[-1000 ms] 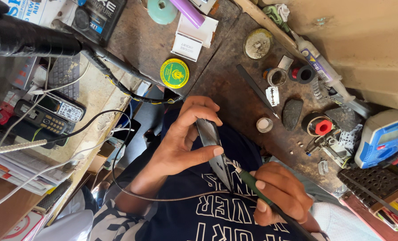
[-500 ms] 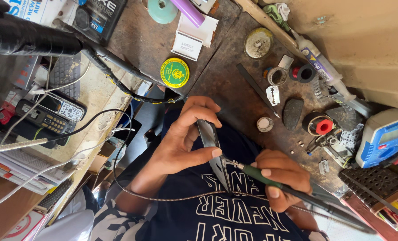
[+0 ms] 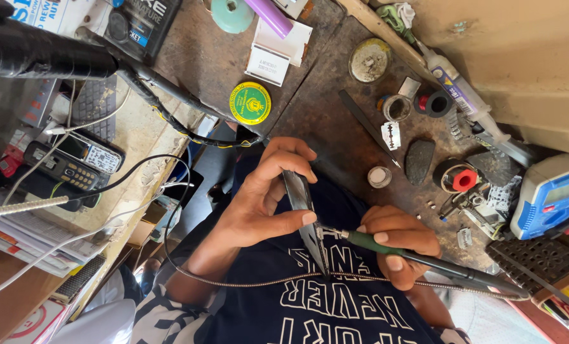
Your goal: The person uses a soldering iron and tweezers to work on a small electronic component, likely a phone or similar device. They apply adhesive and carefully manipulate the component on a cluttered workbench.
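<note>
Carefully, we tip-solder the phone's edge.
Our left hand pinches the slim dark phone; our right hand, fingers clamped, should steady the green-handled soldering iron.

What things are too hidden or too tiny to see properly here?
All in the head view:
- The flat dark device in the left hand: seen edge-on, so its face is hidden.
- The tip of the green-handled tool in the right hand: too small to tell whether it touches the device.
- The blue meter: cut off by the right edge.
- The small parts near the red spool: too tiny to identify.
</note>
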Demonstrator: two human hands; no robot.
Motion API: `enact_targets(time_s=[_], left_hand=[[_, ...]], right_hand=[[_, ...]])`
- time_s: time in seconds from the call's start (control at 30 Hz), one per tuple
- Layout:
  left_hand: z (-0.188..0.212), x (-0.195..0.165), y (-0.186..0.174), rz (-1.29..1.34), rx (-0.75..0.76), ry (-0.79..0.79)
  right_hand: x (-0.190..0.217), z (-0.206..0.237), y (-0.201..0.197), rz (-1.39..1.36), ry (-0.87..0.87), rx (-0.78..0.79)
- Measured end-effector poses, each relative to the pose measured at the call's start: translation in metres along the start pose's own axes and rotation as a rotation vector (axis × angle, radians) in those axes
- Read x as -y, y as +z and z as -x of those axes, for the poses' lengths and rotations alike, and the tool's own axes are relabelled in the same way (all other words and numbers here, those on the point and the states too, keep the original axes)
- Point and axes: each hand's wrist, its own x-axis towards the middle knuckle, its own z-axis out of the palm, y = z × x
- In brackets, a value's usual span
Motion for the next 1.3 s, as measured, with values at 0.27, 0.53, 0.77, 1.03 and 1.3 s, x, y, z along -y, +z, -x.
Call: enact_targets(time_s=[0.27,0.53,0.77,1.03,1.3], left_hand=[[0.000,0.002,-0.001,0.005,0.002,0.011],[0.002,0.007,-0.005,0.034,0.014,0.026],[0.002,0.007,-0.004,0.006,-0.005,0.016],[0.004,0.005,0.002,-0.168,-0.033,0.012],[0.004,0.002,0.006,-0.204,-0.042,0.005]], right_hand=[[-0.004,-0.001,0.004,-0.010,-0.018,-0.015],[0.004,0.002,0.005,0.032,-0.050,-0.167],[0.012,-0.002,0.006,0.219,-0.136,-0.005],[0.037,-0.023,0.018,0.415,-0.100,0.251],[0.038,-0.027,0.033,0.438,-0.150,0.174]])
